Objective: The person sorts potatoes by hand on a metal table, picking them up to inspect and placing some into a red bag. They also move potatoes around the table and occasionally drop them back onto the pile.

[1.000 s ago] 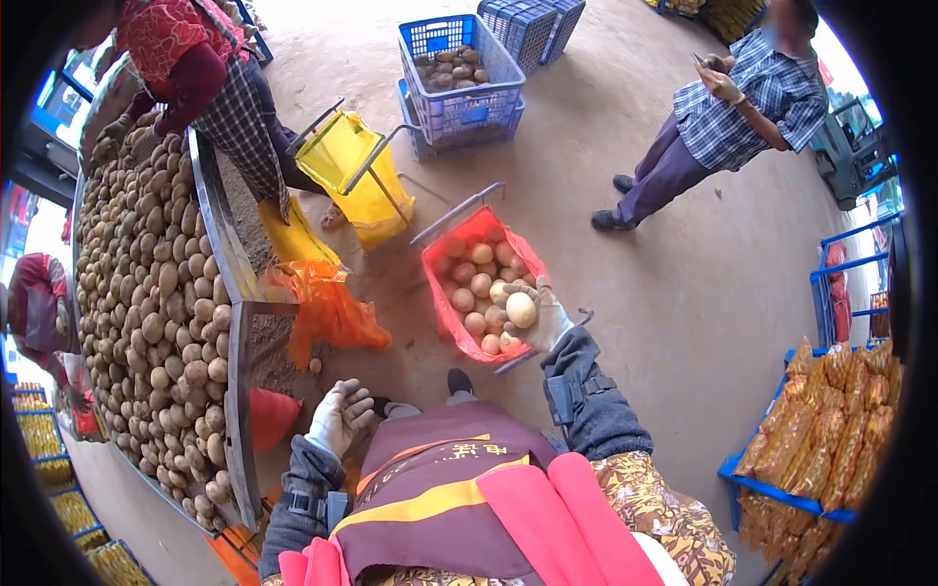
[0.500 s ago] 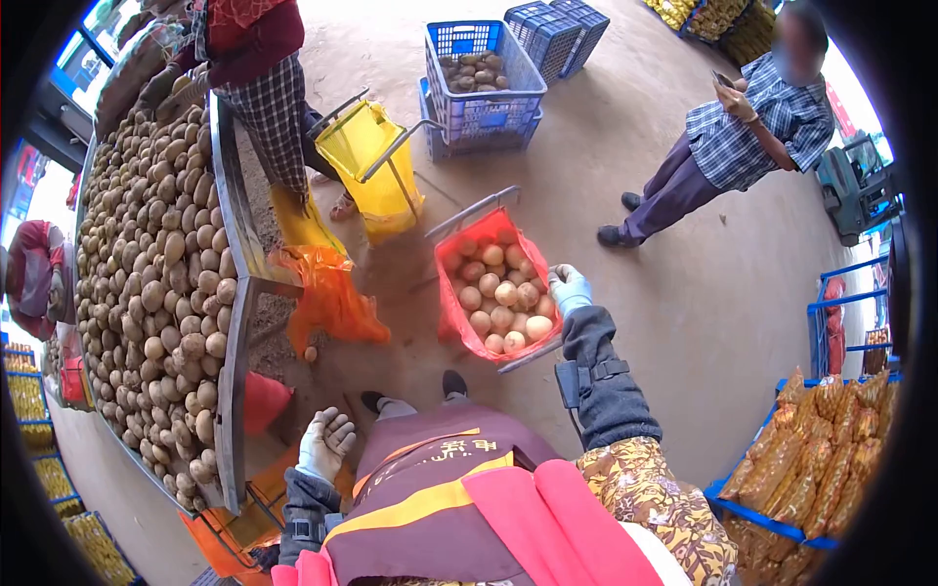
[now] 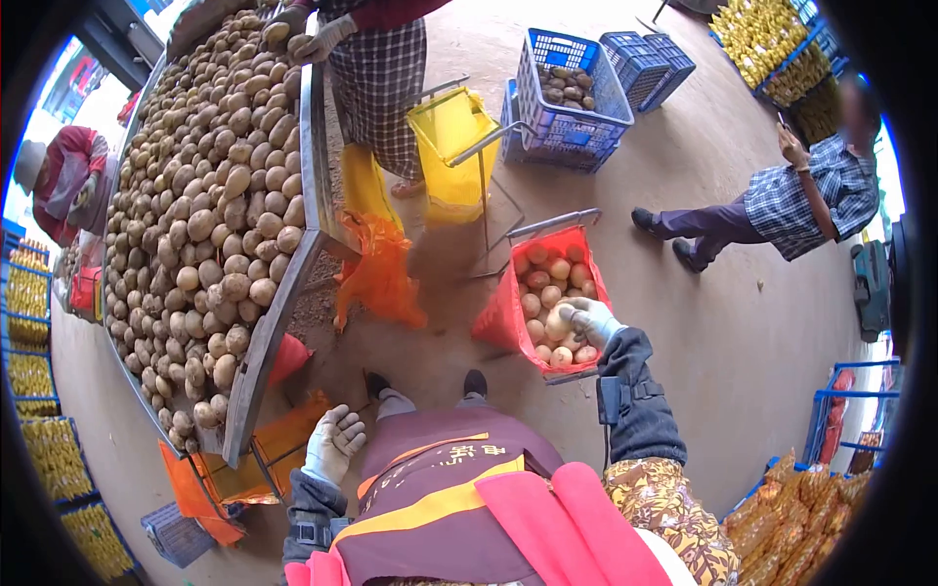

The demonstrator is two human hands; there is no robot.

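The right hand (image 3: 589,320), gloved, arm stretched forward at centre frame, curls around a potato (image 3: 559,322) over the red bag (image 3: 508,317) of potatoes. The left hand (image 3: 334,441), lower left, hangs open and empty, fingers spread, near the tabletop (image 3: 278,317) heaped with potatoes.

Sorting table (image 3: 311,127) heaped with brown potatoes (image 3: 195,205), metal-edged, at left. A person in a checked apron (image 3: 376,73) stands at its far end, gloved hand on the pile. Yellow bag on a wire stand (image 3: 451,146) just beside that person; orange bag (image 3: 379,278) hangs from the table's corner. Two blue crates (image 3: 572,107), one stacked on the other, the upper holding potatoes, with further crates (image 3: 645,61) behind. A person in a plaid shirt (image 3: 801,200) stands at right on the concrete floor (image 3: 743,322).
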